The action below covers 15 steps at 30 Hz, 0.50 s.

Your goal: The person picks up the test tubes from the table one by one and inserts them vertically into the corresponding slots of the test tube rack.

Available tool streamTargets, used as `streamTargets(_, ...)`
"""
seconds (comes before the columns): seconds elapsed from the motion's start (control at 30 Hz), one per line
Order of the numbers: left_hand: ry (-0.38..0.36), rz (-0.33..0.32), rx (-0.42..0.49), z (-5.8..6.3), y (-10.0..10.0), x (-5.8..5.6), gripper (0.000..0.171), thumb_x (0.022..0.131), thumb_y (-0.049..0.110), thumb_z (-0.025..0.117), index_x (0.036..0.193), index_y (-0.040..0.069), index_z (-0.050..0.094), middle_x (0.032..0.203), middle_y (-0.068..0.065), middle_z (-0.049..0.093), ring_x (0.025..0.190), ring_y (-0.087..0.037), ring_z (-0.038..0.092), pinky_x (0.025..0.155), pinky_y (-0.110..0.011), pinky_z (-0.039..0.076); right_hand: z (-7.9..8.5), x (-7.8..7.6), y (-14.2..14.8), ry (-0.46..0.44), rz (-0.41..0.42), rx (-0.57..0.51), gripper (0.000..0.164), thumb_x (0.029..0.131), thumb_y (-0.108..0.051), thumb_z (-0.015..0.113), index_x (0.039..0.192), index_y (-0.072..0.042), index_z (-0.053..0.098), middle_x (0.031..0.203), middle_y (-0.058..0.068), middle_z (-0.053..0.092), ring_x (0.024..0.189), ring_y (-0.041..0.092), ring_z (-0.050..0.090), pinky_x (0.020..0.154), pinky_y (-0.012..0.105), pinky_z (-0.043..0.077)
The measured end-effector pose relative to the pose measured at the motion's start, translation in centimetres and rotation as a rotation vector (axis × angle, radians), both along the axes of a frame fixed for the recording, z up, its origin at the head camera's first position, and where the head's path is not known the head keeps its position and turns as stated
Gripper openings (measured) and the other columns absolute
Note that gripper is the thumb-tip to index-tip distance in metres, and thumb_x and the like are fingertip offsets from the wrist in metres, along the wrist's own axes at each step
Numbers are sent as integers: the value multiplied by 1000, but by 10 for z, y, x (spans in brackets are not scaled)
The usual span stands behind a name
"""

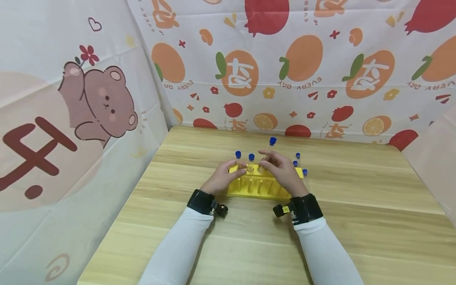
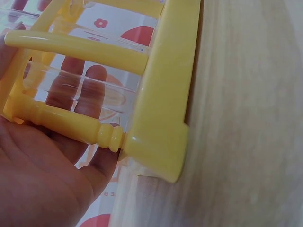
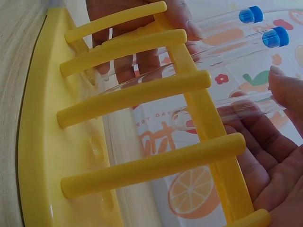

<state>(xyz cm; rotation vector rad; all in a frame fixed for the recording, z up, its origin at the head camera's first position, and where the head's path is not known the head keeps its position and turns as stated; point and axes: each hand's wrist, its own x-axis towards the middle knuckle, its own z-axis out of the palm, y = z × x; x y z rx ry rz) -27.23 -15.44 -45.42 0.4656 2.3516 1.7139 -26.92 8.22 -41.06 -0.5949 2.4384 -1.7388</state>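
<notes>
A yellow test tube rack [image 1: 256, 195] stands on the table. My left hand [image 1: 221, 176] grips its left end, and in the left wrist view the fingers [image 2: 92, 87] reach behind the end post. Two clear test tubes with blue caps [image 1: 251, 157] stand in the rack beside that hand. My right hand [image 1: 283, 170] pinches another clear test tube [image 3: 236, 108] with a blue cap [image 1: 272, 140], tilted above the rack. In the right wrist view its rounded bottom is at the rack's top bar, passing just through or beside a hole; I cannot tell which.
Several more blue-capped tubes [image 1: 304, 172] are at the rack's right end, partly hidden by my right hand. The wooden table [image 1: 249, 241] runs back to a fruit-print cloth [image 1: 270, 107]. A bear-print cloth [image 1: 50, 111] hangs on the left.
</notes>
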Motion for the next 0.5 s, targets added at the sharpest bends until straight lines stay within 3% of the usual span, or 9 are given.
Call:
streamTargets(0.07,2,2,1,-7,0,-6,22,98,36,60,112,20,64,121,1,65,115,-21,57,104,-48,42,9,5,-1,-3,0,2,39,100,-30,57,137,-17,57,103,20,63,95,34,57,85,42,51)
streamTargets(0.17,10,7,-7,-6,0,-7,23,97,38,60,112,21,64,120,2,65,116,-21,56,105,-50,41,13,5,0,-3,3,-4,37,101,-27,58,137,-17,57,104,21,62,94,36,57,84,42,51)
streamTargets(0.5,-20,18,-21,-4,-1,-4,23,97,39,60,113,22,64,122,2,64,121,-23,54,108,-54,36,16,7,0,-14,3,-46,36,100,-19,58,135,-11,57,116,17,64,100,38,61,90,37,53)
